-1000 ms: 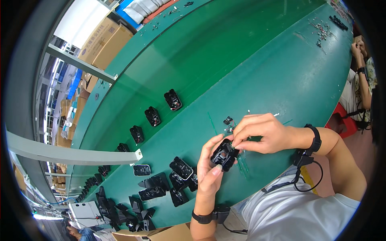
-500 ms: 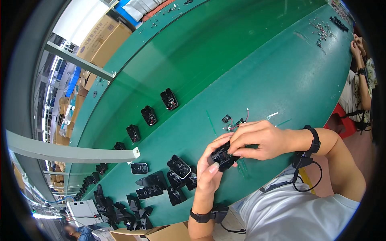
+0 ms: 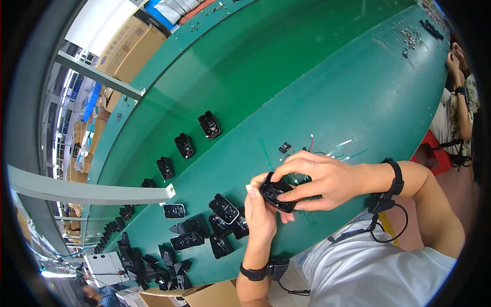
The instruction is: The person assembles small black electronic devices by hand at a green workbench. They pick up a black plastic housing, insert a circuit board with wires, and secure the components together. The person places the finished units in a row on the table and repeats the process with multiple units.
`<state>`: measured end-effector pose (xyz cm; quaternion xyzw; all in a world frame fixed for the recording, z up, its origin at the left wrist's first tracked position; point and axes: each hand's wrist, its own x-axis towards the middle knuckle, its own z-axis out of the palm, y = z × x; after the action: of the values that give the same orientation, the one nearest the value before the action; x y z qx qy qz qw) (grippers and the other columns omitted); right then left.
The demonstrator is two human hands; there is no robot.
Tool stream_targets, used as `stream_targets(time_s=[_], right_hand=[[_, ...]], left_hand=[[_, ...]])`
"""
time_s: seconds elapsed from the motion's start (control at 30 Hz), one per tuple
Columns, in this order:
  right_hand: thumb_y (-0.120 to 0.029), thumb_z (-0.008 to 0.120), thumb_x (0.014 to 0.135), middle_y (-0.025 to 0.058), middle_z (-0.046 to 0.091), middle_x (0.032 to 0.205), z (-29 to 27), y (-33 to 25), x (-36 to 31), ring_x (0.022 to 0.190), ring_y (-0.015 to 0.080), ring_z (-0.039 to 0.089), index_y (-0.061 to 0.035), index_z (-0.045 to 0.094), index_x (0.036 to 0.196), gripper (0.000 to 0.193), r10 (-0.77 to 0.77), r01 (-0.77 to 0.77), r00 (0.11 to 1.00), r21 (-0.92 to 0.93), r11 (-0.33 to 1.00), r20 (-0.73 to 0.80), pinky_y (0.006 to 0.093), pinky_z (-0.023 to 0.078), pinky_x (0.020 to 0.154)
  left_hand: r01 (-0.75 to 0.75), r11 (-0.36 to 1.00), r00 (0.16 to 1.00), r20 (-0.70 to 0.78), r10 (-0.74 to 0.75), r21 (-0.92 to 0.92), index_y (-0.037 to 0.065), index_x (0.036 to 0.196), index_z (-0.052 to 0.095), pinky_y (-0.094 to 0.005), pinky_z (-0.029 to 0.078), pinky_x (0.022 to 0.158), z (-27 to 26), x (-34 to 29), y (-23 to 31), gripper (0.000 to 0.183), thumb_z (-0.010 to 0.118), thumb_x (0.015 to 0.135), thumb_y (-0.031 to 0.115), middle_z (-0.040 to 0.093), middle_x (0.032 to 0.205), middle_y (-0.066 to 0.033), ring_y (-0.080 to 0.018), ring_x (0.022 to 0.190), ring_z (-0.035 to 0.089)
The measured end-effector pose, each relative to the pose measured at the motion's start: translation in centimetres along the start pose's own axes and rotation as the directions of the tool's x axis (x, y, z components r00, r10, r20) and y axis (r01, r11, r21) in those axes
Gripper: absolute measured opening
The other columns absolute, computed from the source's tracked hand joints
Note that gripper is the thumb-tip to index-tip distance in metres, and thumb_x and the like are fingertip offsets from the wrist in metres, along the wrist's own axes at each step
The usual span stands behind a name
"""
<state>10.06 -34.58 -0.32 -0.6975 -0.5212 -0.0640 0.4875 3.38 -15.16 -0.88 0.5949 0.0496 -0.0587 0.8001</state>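
Observation:
A small black plastic housing, its hollow inner side facing up, is held between both hands above the near part of the green bench. My left hand supports it from the left and below, thumb up along its side. From the right, my right hand grips it, with fingers at its far rim and inside it. Just beyond the right hand lie small black parts with thin wires, partly hidden by that hand. Several similar black housings rest on the bench left of my left hand.
A row of black housings stands along the green belt at the far left. A grey metal bar crosses the left side. Black angular parts and an open cardboard box are at lower left. Another person's hands rest at the far right.
The housing has turned and shifted slightly left in my hands. My right hand has moved from a pinch at its edge to a wider grip over it. The belt housings have shifted slightly left.

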Motion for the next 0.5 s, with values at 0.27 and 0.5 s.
stream_targets(time_s=[0.27,0.5], right_hand=[[-0.015,0.083,0.078,0.0167,0.054,0.138,0.5,-0.9,-0.2,0.124,0.0352,0.054,-0.0085,0.075,0.105,0.029,0.085,-0.082,0.994,0.044,0.996,-0.065,0.0456,0.05,0.098],[-0.011,0.073,0.091,0.0217,0.051,0.145,-2.4,-0.2,-0.1,0.131,0.0327,0.054,-0.0027,0.071,0.096,0.01,0.44,-0.481,0.861,0.69,0.541,0.256,0.0461,0.046,0.107]], left_hand=[[0.099,0.995,0.993,0.066,-0.1,0.015,-0.002,0.12,0.049,-0.025,0.047,0.039,-0.3,0.0,0.5,0.064,0.021,0.108,0.054,0.066,0.08,-0.0162,-0.0185,0.049,0.061],[-0.022,0.952,0.994,0.107,-0.011,0.304,-0.003,0.095,0.063,-0.0279,0.047,0.049,0.0,-0.2,-0.3,0.058,0.034,0.108,0.045,0.067,0.071,-0.01,-0.0165,0.051,0.061]])
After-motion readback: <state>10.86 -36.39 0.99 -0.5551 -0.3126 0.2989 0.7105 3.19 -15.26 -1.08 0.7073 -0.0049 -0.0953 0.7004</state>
